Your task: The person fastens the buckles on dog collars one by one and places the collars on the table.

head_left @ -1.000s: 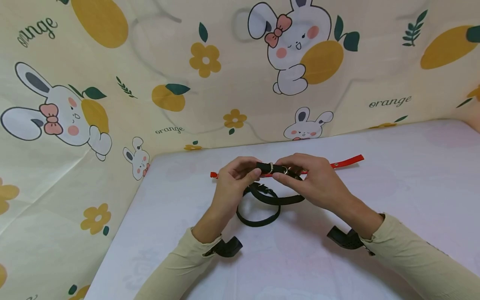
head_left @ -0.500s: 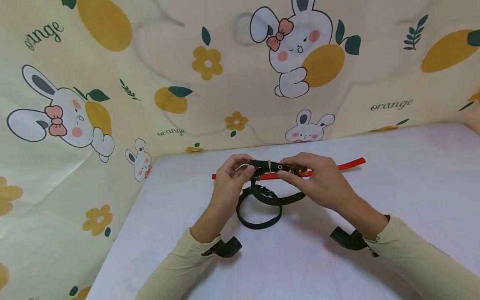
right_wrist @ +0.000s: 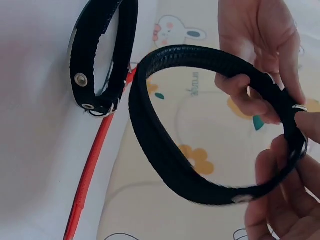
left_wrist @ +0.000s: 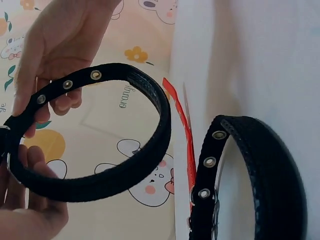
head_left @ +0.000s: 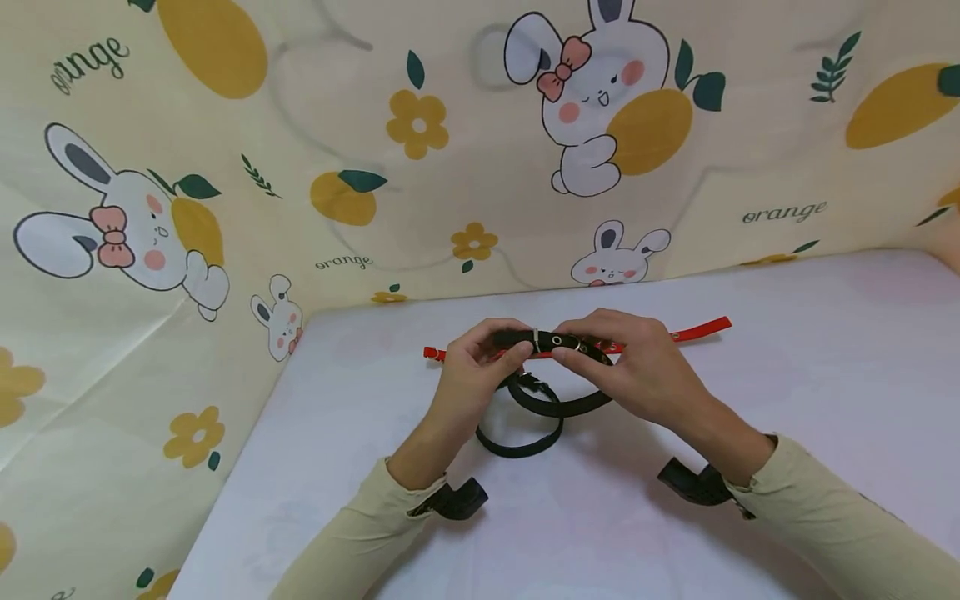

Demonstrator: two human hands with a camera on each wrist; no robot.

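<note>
Both hands hold a black buckle collar (head_left: 562,407), closed into a loop, above the table. My left hand (head_left: 474,371) pinches its upper left part between thumb and fingers. Just right of it, my right hand (head_left: 641,362) grips the strap near the metal eyelets. In the left wrist view, eyelets line the upper part of the held collar (left_wrist: 100,186). The right wrist view shows a metal buckle or ring among the fingertips, partly hidden. A second looped black collar (head_left: 517,452) stands on the table below. Behind the hands lies a straight red collar (head_left: 701,329), its middle partly covered.
A white cloth covers the table (head_left: 570,517). At its back and left rises a cream curtain (head_left: 450,183) printed with rabbits and oranges. Black wrist cameras (head_left: 459,498) sit below the sleeves.
My left hand first shifted slightly left along the collar's strap, then came back right towards the right hand. The strap's left end now lies under the left fingers. The collars on the table stay put.
</note>
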